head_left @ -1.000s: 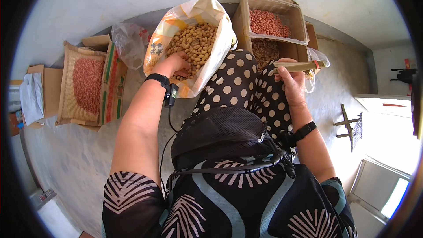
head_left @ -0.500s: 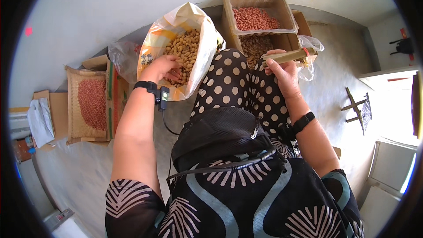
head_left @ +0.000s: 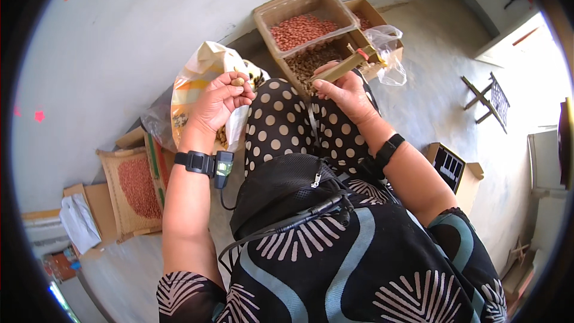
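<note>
My left hand (head_left: 214, 103) pinches an unshelled peanut (head_left: 238, 82) between thumb and fingers, above the edge of the white and orange bag (head_left: 185, 93). More peanuts in their shells (head_left: 222, 136) show inside that bag, partly hidden by my wrist. In my right hand (head_left: 350, 97) is a bamboo clamp (head_left: 342, 69), a split-looking length bound with red near its far end. It is held over the box of empty shells (head_left: 311, 60), in front of my knees. Shelled red peanuts (head_left: 302, 30) lie in a clear plastic tub (head_left: 263, 21) just beyond.
A woven sack (head_left: 113, 170) of red kernels stands at the left, beside a cardboard piece with a white bag (head_left: 79, 222). A clear plastic bag (head_left: 391, 69) hangs at the box's right side. Farther right are a folding stool (head_left: 489, 101) and an open carton (head_left: 463, 173).
My left hand has come up out of the bag with a peanut. The right hand still holds the bamboo clamp. The whole view has turned to the right.
</note>
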The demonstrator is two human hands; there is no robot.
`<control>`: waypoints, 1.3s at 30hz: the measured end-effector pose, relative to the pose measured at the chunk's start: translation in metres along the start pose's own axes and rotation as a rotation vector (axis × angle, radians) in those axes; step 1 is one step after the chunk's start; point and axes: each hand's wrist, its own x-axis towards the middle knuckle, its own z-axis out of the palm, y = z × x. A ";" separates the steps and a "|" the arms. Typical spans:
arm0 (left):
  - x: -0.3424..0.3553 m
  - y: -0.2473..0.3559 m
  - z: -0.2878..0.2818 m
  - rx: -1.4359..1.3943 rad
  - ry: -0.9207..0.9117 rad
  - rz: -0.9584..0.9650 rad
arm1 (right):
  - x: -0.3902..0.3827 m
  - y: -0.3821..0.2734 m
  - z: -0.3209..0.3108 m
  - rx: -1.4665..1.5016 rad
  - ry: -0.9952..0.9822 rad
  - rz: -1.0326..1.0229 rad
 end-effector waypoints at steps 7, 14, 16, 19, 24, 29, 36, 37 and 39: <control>0.013 -0.017 0.049 0.083 -0.097 -0.020 | -0.016 -0.008 -0.020 0.014 0.039 -0.024; 0.027 -0.043 0.083 0.173 -0.251 -0.111 | -0.019 -0.014 -0.026 0.073 0.032 -0.012; 0.031 -0.046 0.085 0.112 -0.347 -0.143 | -0.022 -0.022 -0.026 0.133 0.019 0.031; 0.036 -0.048 0.087 0.082 -0.404 -0.190 | -0.024 -0.017 -0.023 0.276 -0.018 0.022; 0.041 -0.049 0.098 0.161 -0.411 -0.249 | -0.027 -0.018 -0.023 0.298 -0.046 -0.017; 0.043 -0.044 0.115 0.303 -0.399 -0.243 | -0.025 -0.007 -0.026 0.313 -0.095 -0.014; 0.042 -0.045 0.111 0.233 -0.394 -0.256 | -0.030 -0.017 -0.025 0.315 -0.055 -0.054; 0.041 -0.046 0.111 0.124 -0.412 -0.244 | -0.031 -0.018 -0.026 0.326 -0.041 -0.057; 0.040 -0.046 0.114 0.016 -0.432 -0.233 | -0.033 -0.019 -0.027 0.337 -0.022 -0.062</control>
